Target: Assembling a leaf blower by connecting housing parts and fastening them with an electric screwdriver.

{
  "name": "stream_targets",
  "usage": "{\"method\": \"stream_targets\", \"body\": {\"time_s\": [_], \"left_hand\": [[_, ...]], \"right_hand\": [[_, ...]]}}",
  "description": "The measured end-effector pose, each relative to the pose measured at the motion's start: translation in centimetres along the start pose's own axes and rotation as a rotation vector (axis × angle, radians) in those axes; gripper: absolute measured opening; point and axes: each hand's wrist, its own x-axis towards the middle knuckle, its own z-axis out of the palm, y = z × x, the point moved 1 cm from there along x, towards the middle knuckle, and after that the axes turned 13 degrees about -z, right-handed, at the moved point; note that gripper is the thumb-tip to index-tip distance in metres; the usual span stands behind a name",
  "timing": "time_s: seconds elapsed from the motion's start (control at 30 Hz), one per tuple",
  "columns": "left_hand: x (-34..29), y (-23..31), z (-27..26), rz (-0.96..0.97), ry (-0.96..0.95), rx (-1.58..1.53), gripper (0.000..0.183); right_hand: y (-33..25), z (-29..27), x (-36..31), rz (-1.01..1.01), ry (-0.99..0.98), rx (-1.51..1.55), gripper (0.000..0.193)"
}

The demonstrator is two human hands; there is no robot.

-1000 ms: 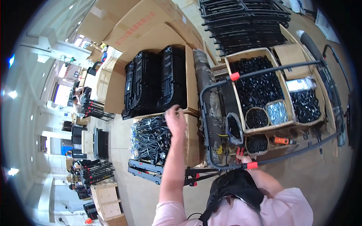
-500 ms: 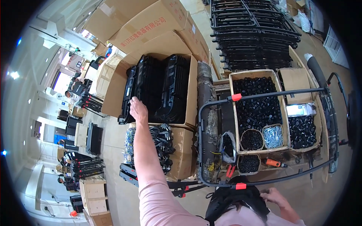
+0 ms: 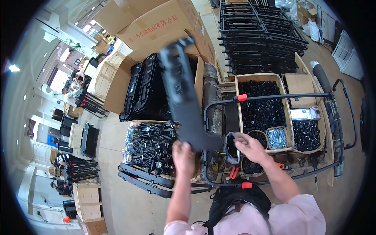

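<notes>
Our left hand (image 3: pixel 184 152) is closed around the lower end of a long, flat black plastic panel (image 3: pixel 184 94), motion-blurred, rising toward twelve o'clock over the open cardboard box of black panels (image 3: pixel 145 94). At three o'clock, our right hand (image 3: pixel 248 145) pinches a small grey bag (image 3: pixel 231 143) beside the black tubular metal frame (image 3: pixel 274 96).

Long black plastic panel (image 3: pixel 184 94) tilting up off stack, motion-blurred, lower end sitting in left hand (image 3: pixel 184 153), right hand (image 3: pixel 248 145) touching it beside bent black tube frame (image 3: pixel 274 96).
</notes>
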Motion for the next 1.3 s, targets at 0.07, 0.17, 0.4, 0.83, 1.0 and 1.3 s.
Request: {"method": "stream_targets", "body": {"time_s": [0.07,0.17,0.4,0.83,1.0,1.3], "left_hand": [[-3.5,-6.8,-2.7,-0.131,-0.065,-0.016,0.034],[-7.7,-13.1,-4.9,-0.277,-0.137,-0.100,0.035],[-8.9,-14.9,-10.3,0.060,0.087,0.857,0.062],[-9.6,-16.5,-10.7,0.148,-0.116,0.939,0.061],[-9.1,-16.6,-10.4,0.085,-0.136,0.941,0.062],[-7.5,-13.1,5.6,0.450,-0.517,1.132,0.020]], "right_hand": [[1.4,3.6,1.7,0.044,-0.038,0.057,0.069],[1.1,8.5,0.6,0.184,-0.055,0.033,0.062],[8.2,13.5,-3.9,0.183,-0.038,-0.248,0.048],[11.7,14.3,-5.3,0.229,-0.076,-0.191,0.054],[11.1,13.1,-5.3,0.206,-0.092,-0.258,0.055],[4.2,-7.0,-14.3,0.271,0.292,0.092,0.034]]}}
